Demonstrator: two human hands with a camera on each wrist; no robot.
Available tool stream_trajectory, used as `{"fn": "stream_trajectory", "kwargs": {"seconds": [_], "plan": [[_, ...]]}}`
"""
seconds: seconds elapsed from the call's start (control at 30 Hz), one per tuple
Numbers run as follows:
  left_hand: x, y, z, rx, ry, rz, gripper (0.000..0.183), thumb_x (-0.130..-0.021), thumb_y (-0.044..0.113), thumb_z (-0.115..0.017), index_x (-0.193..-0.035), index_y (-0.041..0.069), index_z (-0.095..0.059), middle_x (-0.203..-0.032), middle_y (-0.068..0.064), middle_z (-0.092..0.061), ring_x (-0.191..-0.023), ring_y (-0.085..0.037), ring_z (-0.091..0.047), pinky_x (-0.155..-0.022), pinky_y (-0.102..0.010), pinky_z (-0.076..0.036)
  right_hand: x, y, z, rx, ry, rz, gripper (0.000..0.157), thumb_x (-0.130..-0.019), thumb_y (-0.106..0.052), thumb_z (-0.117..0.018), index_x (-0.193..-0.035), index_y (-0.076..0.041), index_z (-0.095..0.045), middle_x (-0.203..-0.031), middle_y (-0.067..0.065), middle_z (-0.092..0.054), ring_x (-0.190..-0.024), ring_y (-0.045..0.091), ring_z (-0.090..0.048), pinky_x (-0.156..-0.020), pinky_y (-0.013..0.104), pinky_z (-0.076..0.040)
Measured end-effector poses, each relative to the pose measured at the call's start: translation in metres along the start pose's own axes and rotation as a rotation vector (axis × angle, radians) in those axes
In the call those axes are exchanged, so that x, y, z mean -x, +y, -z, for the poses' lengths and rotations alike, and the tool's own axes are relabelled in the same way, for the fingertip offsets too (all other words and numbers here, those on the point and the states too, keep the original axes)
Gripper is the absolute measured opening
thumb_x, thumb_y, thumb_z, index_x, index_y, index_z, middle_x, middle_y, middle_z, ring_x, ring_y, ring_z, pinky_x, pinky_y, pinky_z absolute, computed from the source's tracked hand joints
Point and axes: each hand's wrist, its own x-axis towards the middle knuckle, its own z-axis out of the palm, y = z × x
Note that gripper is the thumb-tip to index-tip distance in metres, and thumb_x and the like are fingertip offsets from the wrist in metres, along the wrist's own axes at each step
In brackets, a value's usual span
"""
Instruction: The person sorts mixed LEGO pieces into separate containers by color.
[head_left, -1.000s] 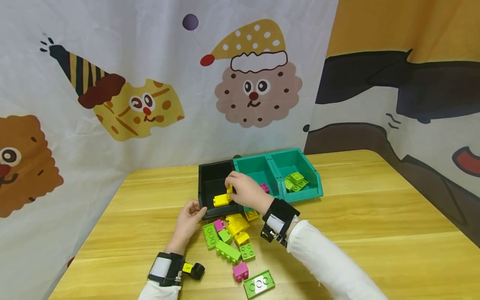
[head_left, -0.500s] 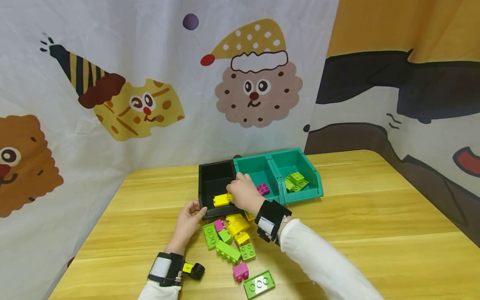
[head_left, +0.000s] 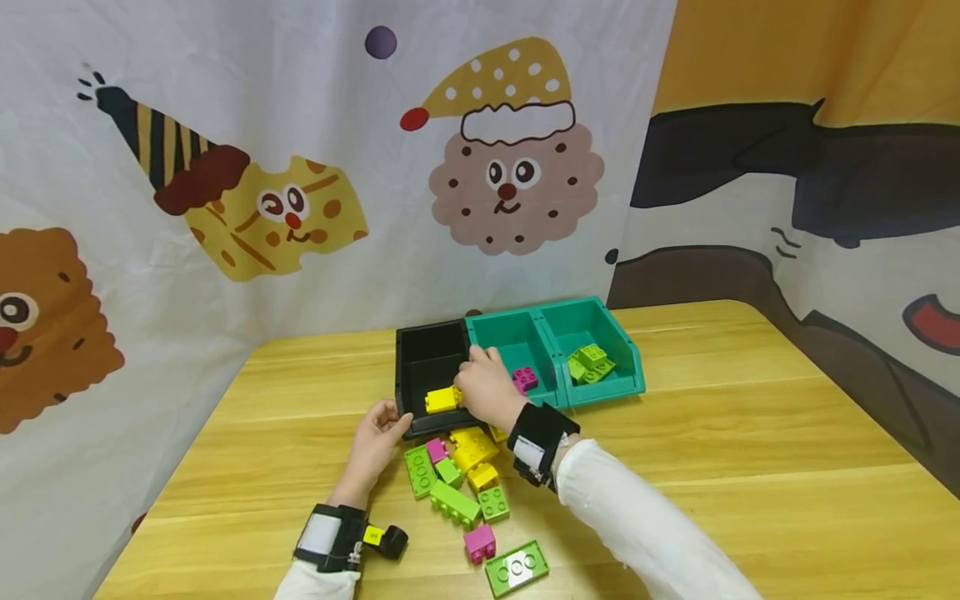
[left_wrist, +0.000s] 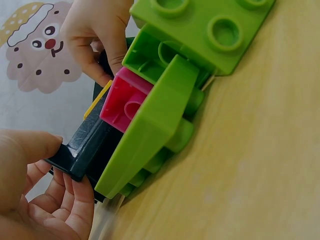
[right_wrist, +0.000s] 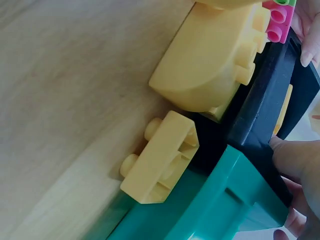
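My left hand (head_left: 375,442) grips the front left corner of a black storage bin (head_left: 431,339), thumb on the rim and fingers beneath in the left wrist view. My right hand (head_left: 491,387) straddles the side wall between the black bin and the middle teal bin (head_left: 510,327). In the right wrist view its thumb (right_wrist: 290,152) is on the black bin's side and the other fingers are on the far side of that wall. A yellow toy brick (head_left: 441,400) lies in the black bin beside the right fingertips, which partly hide another yellow piece.
In front of the bins lie loose bricks: yellow (head_left: 472,450), green (head_left: 453,502) and pink (head_left: 480,543). A pink brick (head_left: 525,379) sits in the middle bin. Several green bricks (head_left: 592,362) fill part of the right teal bin (head_left: 626,375). A printed cloth (head_left: 390,275) hangs behind the table.
The right hand has lowered and shifted slightly right; the upright yellow brick it held a second ago no longer shows between its fingers. The left hand has stayed at the corner.
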Motion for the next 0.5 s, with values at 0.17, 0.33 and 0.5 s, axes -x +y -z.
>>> {"fn": "stream_trajectory", "kwargs": {"seconds": [0.17, 0.33, 0.5], "plan": [[0.001, 0.004, 0.0, -0.009, -0.002, -0.001, 0.019, -0.09, 0.006, -0.062, -0.102, -0.005, -0.053, -0.087, -0.005, -0.05, -0.077, -0.012, -0.046, -0.064, -0.019, -0.039, 0.003, 0.001, -0.001, 0.036, 0.013, 0.041, 0.018, -0.083, -0.038, -0.07, -0.083, -0.021, -0.075, -0.083, -0.006, -0.068, -0.091, 0.019, -0.04, -0.081, 0.036, -0.028], [0.0, 0.004, 0.001, -0.004, -0.006, 0.004, 0.018, -0.09, 0.006, -0.062, -0.1, -0.005, -0.053, -0.085, -0.004, -0.049, -0.074, -0.011, -0.045, -0.062, -0.019, -0.038, 0.007, 0.002, 0.0, 0.006, 0.012, 0.061, 0.013, -0.086, -0.031, -0.068, -0.083, -0.021, -0.075, -0.084, -0.005, -0.064, -0.092, 0.019, -0.039, -0.083, 0.038, -0.029], [0.0, 0.0, 0.0, 0.0, -0.002, -0.008, 0.019, -0.09, 0.008, -0.063, -0.1, -0.004, -0.052, -0.084, -0.003, -0.049, -0.073, -0.009, -0.045, -0.062, -0.019, -0.038, 0.009, 0.003, 0.009, -0.065, -0.005, 0.057, 0.014, -0.087, -0.029, -0.067, -0.084, -0.018, -0.075, -0.085, -0.002, -0.062, -0.089, 0.019, -0.039, -0.079, 0.034, -0.031]]}}
